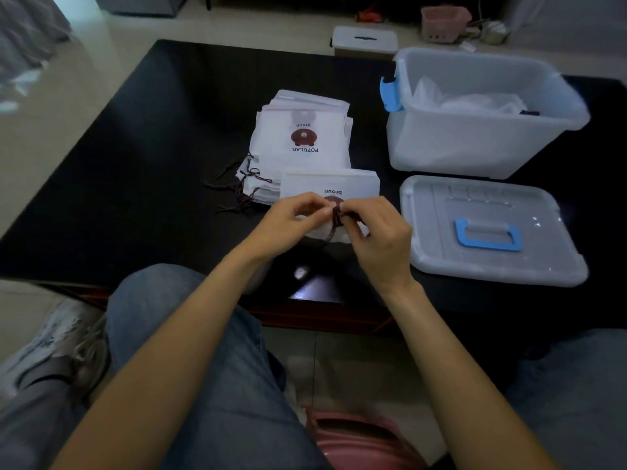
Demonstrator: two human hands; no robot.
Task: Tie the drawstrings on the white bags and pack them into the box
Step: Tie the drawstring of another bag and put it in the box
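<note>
Denim-clad knees [210, 361], near edge of view, with a pink slipper [359, 439] on the floor between them and a grey shoe [57, 347] at the left.

Left hand [288, 225]: over the near edge of the black table [135, 164]; thumb and fingertips pinched together on the dark brown drawstring [337, 217] of a white bag.

Right hand [380, 239]: facing the left, touching it at the fingertips; likewise pinched on the same cord.

White drawstring bag in hand [330, 186]: lying flat on the table just beyond the hands, bear print and lettering showing, its mouth end gathered under the fingers.

Stack of white bags [302, 130]: mid-table, just beyond the bag in hand; loose cords trail off its left side.

Clear plastic box [475, 144]: far right, blue latch, open; pale contents inside, too blurred to identify as bags.

Box lid [488, 228]: flat on the table, near right, blue handle up.

Small white bin [364, 39] and pink basket [444, 20]: on the floor beyond the table.

Step in hand, by judgement: knotting the drawstring of one bag. Whether the knot is closed cannot be told. Next move calls for drawing the cord ends apart to cinch it, then carrying the bag right and away to the open box.
</note>
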